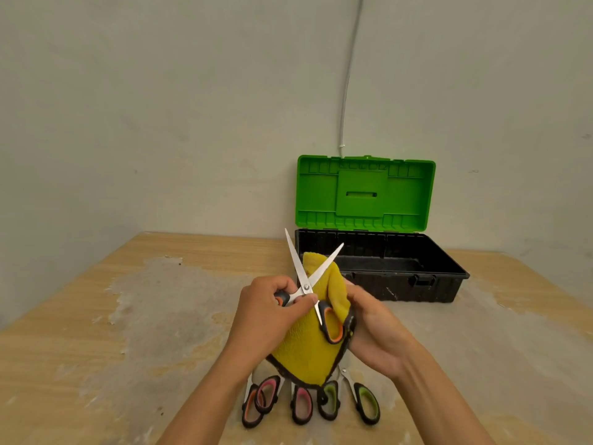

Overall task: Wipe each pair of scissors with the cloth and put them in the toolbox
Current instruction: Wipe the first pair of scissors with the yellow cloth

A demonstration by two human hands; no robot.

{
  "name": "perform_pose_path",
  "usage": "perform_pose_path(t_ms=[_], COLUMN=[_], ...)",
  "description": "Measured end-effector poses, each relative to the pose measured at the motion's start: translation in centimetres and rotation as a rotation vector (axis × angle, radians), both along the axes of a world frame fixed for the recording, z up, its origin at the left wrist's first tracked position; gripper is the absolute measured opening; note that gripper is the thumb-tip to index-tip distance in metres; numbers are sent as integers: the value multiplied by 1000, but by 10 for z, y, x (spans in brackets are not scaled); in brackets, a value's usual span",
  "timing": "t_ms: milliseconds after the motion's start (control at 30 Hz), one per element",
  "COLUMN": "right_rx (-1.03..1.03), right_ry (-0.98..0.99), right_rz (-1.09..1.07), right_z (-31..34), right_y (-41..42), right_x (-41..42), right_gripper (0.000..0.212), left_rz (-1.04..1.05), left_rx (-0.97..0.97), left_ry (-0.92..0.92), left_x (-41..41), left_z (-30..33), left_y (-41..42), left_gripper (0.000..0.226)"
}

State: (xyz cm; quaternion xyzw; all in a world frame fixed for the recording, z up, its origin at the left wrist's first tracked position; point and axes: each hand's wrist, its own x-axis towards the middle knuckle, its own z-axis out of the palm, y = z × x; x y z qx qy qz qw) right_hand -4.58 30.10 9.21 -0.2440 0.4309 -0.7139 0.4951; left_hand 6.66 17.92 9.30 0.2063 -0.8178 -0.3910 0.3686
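Observation:
My left hand [266,311] grips one handle of the orange-handled scissors [305,277], whose blades stand spread apart and point up. My right hand [372,326] holds the yellow cloth [305,351] behind and under the scissors; one blade lies against the cloth's upper fold. The second orange handle loop rests on the cloth. The toolbox [449,264], black with a green lid raised upright, stands open behind the hands; its inside looks empty. Below the cloth lie more scissors on the table: pink-handled scissors [301,404], orange-pink handled scissors [256,403] and green-handled scissors [367,401], their blades partly hidden by the cloth.
The wooden table [96,332] has a worn, peeling surface. A pale wall stands right behind the toolbox, with a thin cable [348,75] running down it. The table's left edge runs diagonally at the far left.

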Motion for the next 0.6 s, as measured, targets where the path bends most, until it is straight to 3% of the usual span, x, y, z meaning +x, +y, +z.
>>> perform_pose_path(t_ms=[100,267,467,600], right_rx=[46,62,-53,46], right_ry=[153,296,206,238], right_rz=[54,-133,-334,-209], right_z=[1,-2,8,0], right_y=[-3,-11,-16,-17], right_x=[2,2,-8,3], right_gripper=[34,34,36,30], left_rz=[-51,-68,-71,-58], left_rx=[9,-65,-97,-29], left_ry=[-29,-29,-37,-55], left_x=[-1,3,5,5], left_z=[-1,-3,2,0], left_y=[1,2,5,0], left_gripper=[29,26,35,32])
